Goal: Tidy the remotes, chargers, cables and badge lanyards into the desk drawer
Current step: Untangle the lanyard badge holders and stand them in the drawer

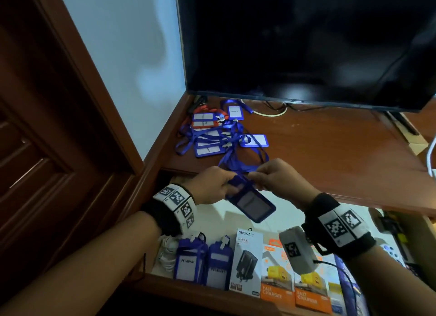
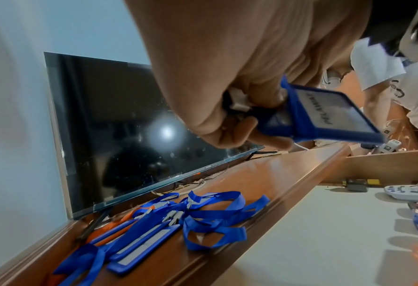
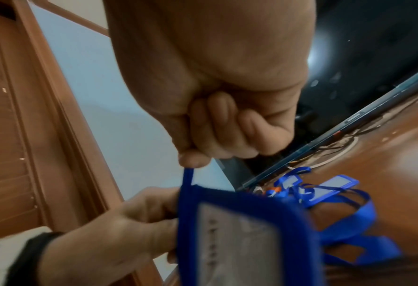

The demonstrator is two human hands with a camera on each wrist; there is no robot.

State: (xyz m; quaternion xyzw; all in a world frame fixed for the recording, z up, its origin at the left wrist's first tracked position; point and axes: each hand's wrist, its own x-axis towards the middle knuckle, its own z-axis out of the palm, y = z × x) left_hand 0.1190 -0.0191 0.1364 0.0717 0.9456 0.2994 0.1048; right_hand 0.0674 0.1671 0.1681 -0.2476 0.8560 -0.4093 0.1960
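Blue plastic badge holder (image 3: 240,238): card text blurred, lower end cut by frame edge below the grip. Left hand (image 2: 227,77) fingers hide its clip; strap end beyond the pinch unseen.

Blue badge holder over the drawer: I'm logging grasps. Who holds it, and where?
The left hand grips the blue badge holder at its top clip end; the right hand pinches its lanyard strap.

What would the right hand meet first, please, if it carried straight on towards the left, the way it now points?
Probably the left hand, which grips the same blue badge holder just across from the right hand; the depth between them is unclear.
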